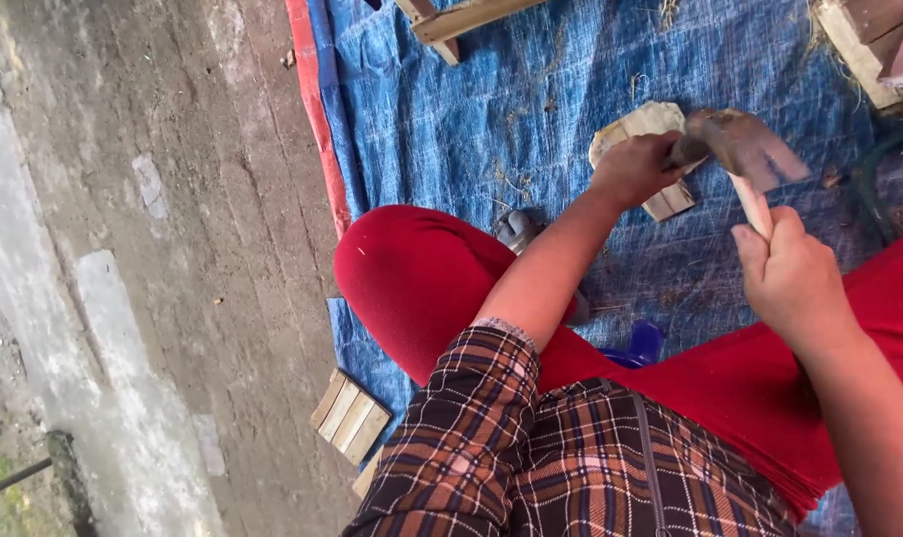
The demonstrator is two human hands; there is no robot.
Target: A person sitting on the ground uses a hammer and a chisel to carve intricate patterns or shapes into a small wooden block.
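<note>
Right hand (794, 273) is gripping the pale wooden handle of a motion-blurred hammer with a dark metal head (744, 149), held just above the work. Left hand (635, 169) is clamping down on a small pale slatted wooden block (650, 159), which is lying on the blue woven plastic tarp (451, 109). Another small slatted wooden panel (350, 416) is sitting at the tarp's edge beside the red-trousered knee (411, 278).

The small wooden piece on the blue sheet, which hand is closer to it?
Left. The left hand rests on the wooden piece; the right hand is apart from it, gripping the hammer handle.
</note>
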